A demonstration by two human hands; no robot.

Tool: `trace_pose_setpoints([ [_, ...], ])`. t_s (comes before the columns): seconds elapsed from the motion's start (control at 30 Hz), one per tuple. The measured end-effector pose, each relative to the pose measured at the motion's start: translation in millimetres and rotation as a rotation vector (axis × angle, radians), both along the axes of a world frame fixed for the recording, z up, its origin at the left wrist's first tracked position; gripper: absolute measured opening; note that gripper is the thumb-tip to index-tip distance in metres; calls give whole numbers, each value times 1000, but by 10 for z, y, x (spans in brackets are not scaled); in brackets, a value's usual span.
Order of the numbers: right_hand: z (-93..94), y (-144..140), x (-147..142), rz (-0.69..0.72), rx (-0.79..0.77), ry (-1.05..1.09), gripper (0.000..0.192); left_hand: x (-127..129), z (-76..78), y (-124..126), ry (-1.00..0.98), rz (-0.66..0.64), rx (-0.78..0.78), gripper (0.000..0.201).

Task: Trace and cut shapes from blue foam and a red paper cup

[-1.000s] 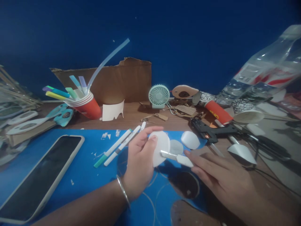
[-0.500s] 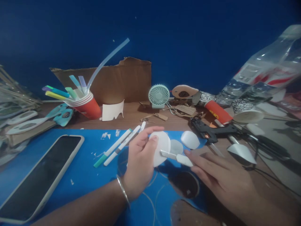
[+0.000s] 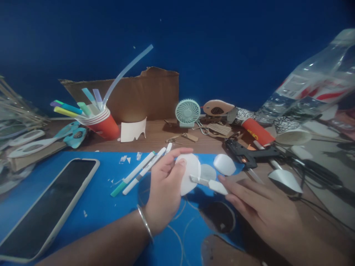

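Note:
A white oval disc (image 3: 191, 177) is pinched between the thumb and fingers of my left hand (image 3: 166, 186), above a blue sheet (image 3: 116, 236). My right hand (image 3: 257, 207) grips a small white-handled craft knife (image 3: 216, 186). Its pale blade crosses the lower right part of the disc, and I cannot tell how deep it touches. Behind the blade lies a translucent round piece (image 3: 208, 172), and a white curved piece (image 3: 224, 164) rests right of that. Two white markers (image 3: 138, 173) lie left of my left hand.
A phone (image 3: 50, 207) lies at left. A red paper cup (image 3: 104, 125) of markers leans behind it, before a cardboard piece (image 3: 155, 96). A small fan (image 3: 188, 112) stands at the back. To the right are a black glue gun (image 3: 246, 153) and plastic bottles (image 3: 313, 81).
The knife's tip has shifted slightly right, toward the edge of the disc. Both hands keep nearly the same place and hold.

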State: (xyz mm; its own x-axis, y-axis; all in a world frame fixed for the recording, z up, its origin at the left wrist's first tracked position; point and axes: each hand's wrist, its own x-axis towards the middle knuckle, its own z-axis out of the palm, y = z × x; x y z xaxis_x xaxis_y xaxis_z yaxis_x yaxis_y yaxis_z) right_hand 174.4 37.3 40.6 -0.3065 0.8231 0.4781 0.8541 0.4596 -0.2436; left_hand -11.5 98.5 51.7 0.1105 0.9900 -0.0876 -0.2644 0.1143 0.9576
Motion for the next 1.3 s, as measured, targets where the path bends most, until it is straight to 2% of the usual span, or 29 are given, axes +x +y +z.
trace_pose_setpoints([
  [0.8,6,-7,-2,-43,23,-11,28,-10,-8,2,18,36,-6,18],
  [0.97,32,3,-24,-73,40,-7,27,-6,-4,8,-25,18,-13,17],
  [1.3,27,-6,-37,-76,10,43,28,-17,-9,8,34,-1,8,19],
])
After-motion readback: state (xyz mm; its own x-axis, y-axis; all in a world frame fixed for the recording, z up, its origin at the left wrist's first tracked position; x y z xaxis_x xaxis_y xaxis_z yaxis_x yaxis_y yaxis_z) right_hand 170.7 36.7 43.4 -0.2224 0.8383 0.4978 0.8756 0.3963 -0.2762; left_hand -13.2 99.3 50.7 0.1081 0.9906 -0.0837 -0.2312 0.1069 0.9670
